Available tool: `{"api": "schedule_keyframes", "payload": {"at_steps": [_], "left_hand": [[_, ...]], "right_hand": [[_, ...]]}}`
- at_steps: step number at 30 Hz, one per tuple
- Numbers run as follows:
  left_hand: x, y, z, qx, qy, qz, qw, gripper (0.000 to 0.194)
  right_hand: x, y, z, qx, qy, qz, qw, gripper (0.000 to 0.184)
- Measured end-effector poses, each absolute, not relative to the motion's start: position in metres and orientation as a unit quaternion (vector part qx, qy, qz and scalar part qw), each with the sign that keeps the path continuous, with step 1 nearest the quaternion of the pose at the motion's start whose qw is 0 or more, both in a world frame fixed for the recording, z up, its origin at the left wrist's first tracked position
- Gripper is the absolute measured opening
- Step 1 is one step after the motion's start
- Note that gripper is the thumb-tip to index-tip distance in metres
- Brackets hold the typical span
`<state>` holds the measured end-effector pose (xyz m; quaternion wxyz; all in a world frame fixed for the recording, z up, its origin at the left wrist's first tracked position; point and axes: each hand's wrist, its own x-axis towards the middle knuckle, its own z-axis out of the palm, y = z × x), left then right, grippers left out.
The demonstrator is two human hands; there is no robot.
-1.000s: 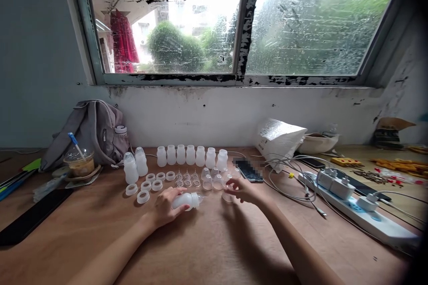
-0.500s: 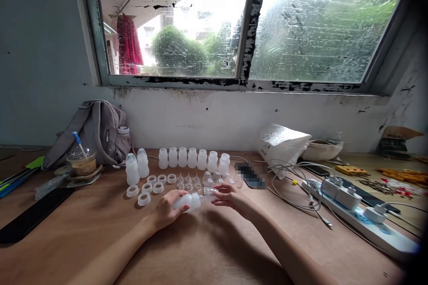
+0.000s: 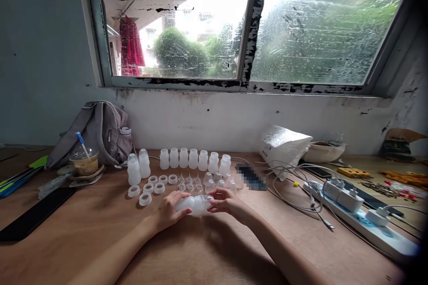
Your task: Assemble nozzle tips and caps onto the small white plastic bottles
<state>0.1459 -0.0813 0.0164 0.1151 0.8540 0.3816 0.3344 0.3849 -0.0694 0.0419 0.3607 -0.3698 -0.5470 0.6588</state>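
Observation:
My left hand (image 3: pixel 171 209) is wrapped round a frosted baby bottle (image 3: pixel 187 205) that lies tilted on its side above the table. At the bottle's mouth end, my right hand (image 3: pixel 224 200) grips a clear cap (image 3: pixel 203 201), which now covers the neck. Just beyond my hands stand several clear caps (image 3: pixel 209 184) and several clear nipples (image 3: pixel 189 182). White collar rings (image 3: pixel 145 199) lie to the left of these. Behind them several open frosted bottles (image 3: pixel 183 158) form a row. Two capped bottles (image 3: pixel 133 169) stand at the left.
A backpack (image 3: pixel 100 136) and a drink cup (image 3: pixel 84 162) stand at the left, with a black flat object (image 3: pixel 36 213) before them. To the right are a white bag (image 3: pixel 284 144), loose cables (image 3: pixel 301 196), and a power strip (image 3: pixel 391 236) with plugs. A blurred dark patch (image 3: pixel 250 176) lies nearer.
My right hand has moved left, bringing the clear cap over the bottle's neck, where a gap showed before. My left hand keeps its hold on the bottle. The view has shifted slightly.

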Motion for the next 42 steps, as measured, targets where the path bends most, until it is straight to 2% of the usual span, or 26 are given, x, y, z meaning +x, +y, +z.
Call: {"api": "schedule_keyframes", "payload": {"at_steps": [26,32,37,42], "left_hand": [[0.150,-0.082,0.015,0.861,0.397,0.311,0.067,0.043],[0.150,-0.090,0.023,0.857,0.372,0.325,0.148,0.038],[0.153,-0.102,0.024,0.853,0.346,0.288,0.264,0.050],[0.157,-0.105,0.030,0.866,0.334,0.251,0.274,0.067]], "right_hand": [[0.376,-0.072,0.037,-0.329,-0.543,0.684,0.359,0.030],[0.373,-0.070,0.039,-0.335,-0.552,0.649,0.401,0.033],[0.374,-0.066,0.045,-0.323,-0.551,0.643,0.423,0.035],[0.372,-0.071,0.054,-0.313,-0.556,0.632,0.440,0.039]]}}
